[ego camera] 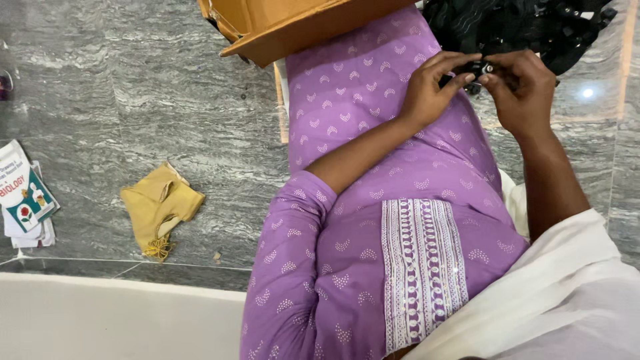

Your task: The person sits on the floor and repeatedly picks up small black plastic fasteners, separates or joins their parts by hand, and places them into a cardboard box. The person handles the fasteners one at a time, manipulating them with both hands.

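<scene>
Both hands are pinching a small black part [481, 69] between them over the purple lap, left hand [433, 87] and right hand [523, 90] closed on it fingertip to fingertip; looks like mid-fiddling, probably wants careful twisting next; black heap [513, 23] sits just beyond.

I see my left hand [430, 90] and right hand [523, 90] raised close together, fingertips nearly meeting, both pinched shut around something small. My left forearm slants up from a purple sleeve; my right forearm rises bare.
</scene>
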